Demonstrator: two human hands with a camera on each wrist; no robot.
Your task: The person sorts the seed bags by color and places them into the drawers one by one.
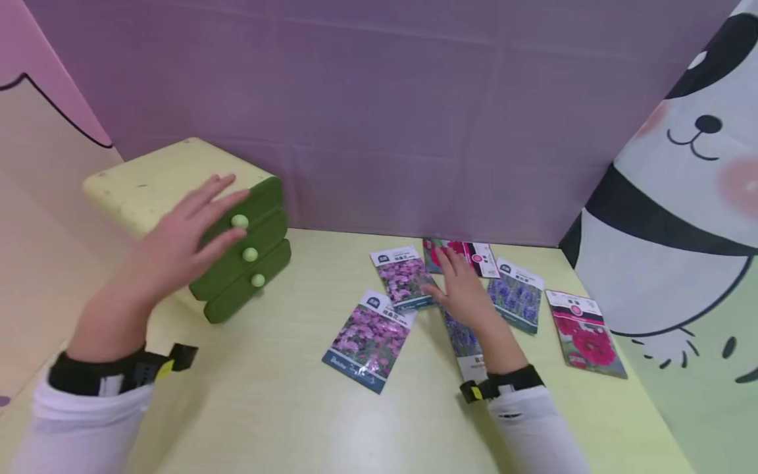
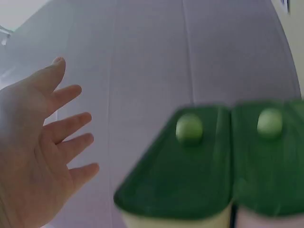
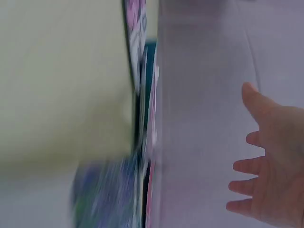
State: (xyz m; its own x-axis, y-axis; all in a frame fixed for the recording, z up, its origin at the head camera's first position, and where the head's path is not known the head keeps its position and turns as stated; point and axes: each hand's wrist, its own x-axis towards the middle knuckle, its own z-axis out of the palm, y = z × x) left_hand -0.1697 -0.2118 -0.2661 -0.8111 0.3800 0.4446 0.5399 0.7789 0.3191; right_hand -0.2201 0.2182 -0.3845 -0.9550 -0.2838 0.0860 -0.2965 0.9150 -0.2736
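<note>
My left hand [image 1: 177,240] is raised in front of the small cream cabinet [image 1: 160,178] with green drawer fronts, its fingers spread and nothing in them. In the left wrist view a green drawer front [image 2: 185,166] with a round knob [image 2: 189,127] shows beside that hand. Over the seed packets my right hand [image 1: 464,293] reaches with loosely extended fingers, holding nothing. Under it and partly hidden lies a purple-flower packet [image 1: 464,339]. Close to its fingertips are a red-flower packet [image 1: 435,258] and a pink-flower packet [image 1: 403,276].
Another pink-flower packet [image 1: 370,339] lies nearer the front. A lavender-coloured packet [image 1: 518,296] and a second red-flower packet [image 1: 586,332] lie to the right. A purple cloth wall [image 1: 379,118] stands behind the table [image 1: 266,408], with a panda-print panel [image 1: 669,263] at right.
</note>
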